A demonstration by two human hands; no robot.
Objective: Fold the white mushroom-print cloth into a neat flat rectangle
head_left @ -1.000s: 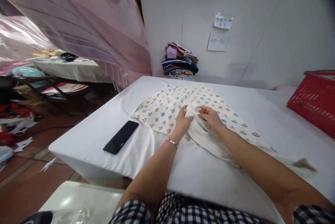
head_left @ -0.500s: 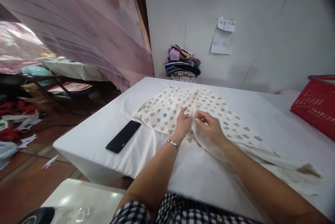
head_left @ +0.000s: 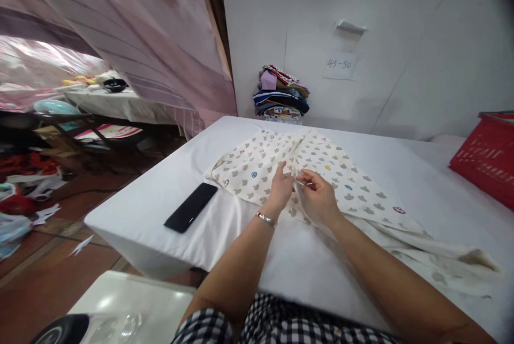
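A cream garment (head_left: 265, 164) with grey animal-head prints and small coloured motifs lies spread on the table. Its lower right part trails off in loose folds to an open end. At the middle, along a seam or edge running away from me, my left hand (head_left: 281, 186) pinches the cloth between its fingers. My right hand (head_left: 320, 194), close beside it, is closed in a pinch on the same edge, and part of the fabric hangs below its wrist. What lies right between the fingertips is too small to make out. A bracelet (head_left: 266, 219) circles my left wrist.
The table (head_left: 132, 194) has a white cloth. A black phone (head_left: 191, 207) lies left of the garment. Folded clothes (head_left: 281, 95) are stacked at the wall, a red basket (head_left: 488, 159) stands at the right, and a pale stool (head_left: 132, 290) is at the lower left.
Both hands remain at the middle edge, with the right fingers shifted slightly. The upper wall paper has flipped upward. The view has moved a little.
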